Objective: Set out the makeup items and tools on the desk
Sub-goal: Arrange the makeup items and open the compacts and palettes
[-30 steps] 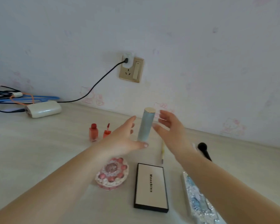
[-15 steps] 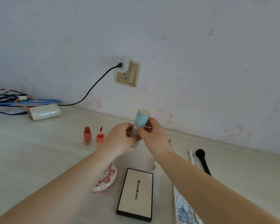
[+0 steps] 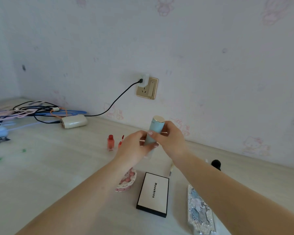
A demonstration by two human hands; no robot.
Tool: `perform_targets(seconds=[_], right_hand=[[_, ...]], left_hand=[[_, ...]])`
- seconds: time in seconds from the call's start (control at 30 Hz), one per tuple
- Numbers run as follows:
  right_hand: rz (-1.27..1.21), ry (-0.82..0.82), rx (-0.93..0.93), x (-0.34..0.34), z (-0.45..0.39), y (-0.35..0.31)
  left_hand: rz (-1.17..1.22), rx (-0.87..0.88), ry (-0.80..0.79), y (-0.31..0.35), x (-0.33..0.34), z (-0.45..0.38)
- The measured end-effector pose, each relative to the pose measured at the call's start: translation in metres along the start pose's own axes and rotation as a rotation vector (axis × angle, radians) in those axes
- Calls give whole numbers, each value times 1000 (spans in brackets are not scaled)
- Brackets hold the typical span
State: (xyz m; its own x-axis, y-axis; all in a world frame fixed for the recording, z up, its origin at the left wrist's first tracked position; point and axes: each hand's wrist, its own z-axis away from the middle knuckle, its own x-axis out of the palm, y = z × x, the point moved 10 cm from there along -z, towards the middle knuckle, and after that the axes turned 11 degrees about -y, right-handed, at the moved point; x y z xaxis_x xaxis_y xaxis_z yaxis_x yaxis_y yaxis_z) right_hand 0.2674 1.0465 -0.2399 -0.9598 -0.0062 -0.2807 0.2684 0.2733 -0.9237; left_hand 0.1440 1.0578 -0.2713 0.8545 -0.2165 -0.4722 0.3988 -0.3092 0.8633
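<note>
A: Item held?
B: Pale blue tube [image 3: 154, 133], gold cap, upright; left hand [image 3: 133, 148] and right hand [image 3: 171, 139] both pinch it in one grip.
A: Below the grip?
B: Boxed palette [image 3: 153, 194] on the surface [image 3: 49, 167]; red bottle [image 3: 110, 142] left.

In front of you is a pale wood-grain desk [image 3: 41, 167]. On it stand a small red bottle [image 3: 110, 142] and, just beside it, a red applicator wand [image 3: 120, 142]. Nearer to you lie a pink round cake-shaped case [image 3: 127, 181], a flat white palette with black edge [image 3: 153, 194] and a glittery blue case [image 3: 200, 212]. At far left you see a cream oblong device [image 3: 74, 121] and tangled cables [image 3: 32, 109].
</note>
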Motion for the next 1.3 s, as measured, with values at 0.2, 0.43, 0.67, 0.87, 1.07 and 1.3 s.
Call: perform_targets(seconds=[0.2,0.43,0.67,0.87,1.07,1.3], right_hand=[[-36,-22,-33,-4,-5,-10],[-16,-40,104,-28,-23,5],[489,78,253,-60,-17,41],[630,-94,251,-27,-23,63],[693,-173,285,-7,-24,79],[727,-184,267,-1,-31,92]], left_hand=[[22,26,-51,5,2,-10],[-118,-61,-75,-30,3,-18],[-149,-139,-38,-47,6,-29],[-128,-162,-51,-54,16,-36],[-124,-151,-36,-53,17,-45],[-106,-187,-24,-61,21,-56]])
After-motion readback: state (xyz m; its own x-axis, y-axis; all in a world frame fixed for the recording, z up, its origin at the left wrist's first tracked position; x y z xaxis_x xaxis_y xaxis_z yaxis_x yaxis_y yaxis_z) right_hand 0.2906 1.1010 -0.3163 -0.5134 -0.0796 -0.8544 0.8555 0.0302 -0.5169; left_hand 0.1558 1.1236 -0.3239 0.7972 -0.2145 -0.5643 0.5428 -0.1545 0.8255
